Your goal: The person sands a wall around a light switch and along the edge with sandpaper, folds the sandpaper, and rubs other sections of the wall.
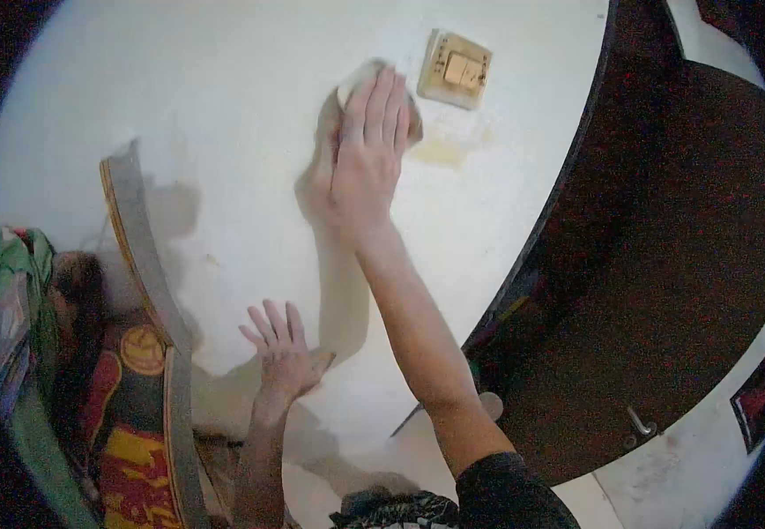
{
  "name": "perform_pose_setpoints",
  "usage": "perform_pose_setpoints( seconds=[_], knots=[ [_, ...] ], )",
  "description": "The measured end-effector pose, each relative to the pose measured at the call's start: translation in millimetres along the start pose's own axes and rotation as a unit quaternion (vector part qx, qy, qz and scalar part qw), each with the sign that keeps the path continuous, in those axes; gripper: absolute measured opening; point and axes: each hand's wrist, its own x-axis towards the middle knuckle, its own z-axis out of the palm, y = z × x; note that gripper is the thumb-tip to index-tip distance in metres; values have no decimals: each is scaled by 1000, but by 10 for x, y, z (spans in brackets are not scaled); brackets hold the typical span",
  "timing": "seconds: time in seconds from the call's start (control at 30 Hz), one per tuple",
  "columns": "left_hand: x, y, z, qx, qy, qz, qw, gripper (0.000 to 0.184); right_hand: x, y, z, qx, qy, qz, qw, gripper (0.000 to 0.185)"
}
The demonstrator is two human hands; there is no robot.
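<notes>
Stretched up the pale wall (250,176), my right hand (369,159) lies with its long fingers together over a whitish wad that looks like a cloth (347,91). It presses the wad against the surface, and most of it is hidden under the palm and fingers; a brownish edge shows at the right. Just right of these fingers sits a yellowed light switch (456,70), with a faint yellowish stain (449,145) below it. Lower down, my left hand (284,353) is open, fingers spread, holding nothing. Whether it touches the wall I cannot tell.
A dark brown door (664,220) with a metal handle (640,423) fills the right side. At the left, a grey-edged board (149,247) stands out near a red and yellow patterned cloth (136,458) and green fabric (25,273).
</notes>
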Motion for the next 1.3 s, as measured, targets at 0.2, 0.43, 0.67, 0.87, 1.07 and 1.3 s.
perform_pose_setpoints(
  seconds=[0.2, 0.43, 0.67, 0.87, 1.07, 1.3],
  knots=[
    [-35, 62, -34, -14, 91, 14, 996, 88, -1585, 77, -296, -16, -105, 19, 994, 62],
    [-51, -30, 135, -42, 185, 28, 981, 78, -2167, 411, -504, -25, -206, -71, 976, 59],
    [-45, -57, 272, 39, 171, 21, 984, 77, -337, 75, -69, -41, -124, -182, 975, 61],
    [-114, -8, 337, 0, 156, 27, 987, 70, 216, -781, 252, -60, -50, -218, 973, 45],
    [-368, 282, 589, -121, 99, 157, 975, 50, -988, -918, 318, 115, -304, -256, 910, 53],
    [-512, 413, 742, -241, 147, 236, 930, 18, -1636, -754, 193, 209, -433, -438, 760, 50]
  ],
)
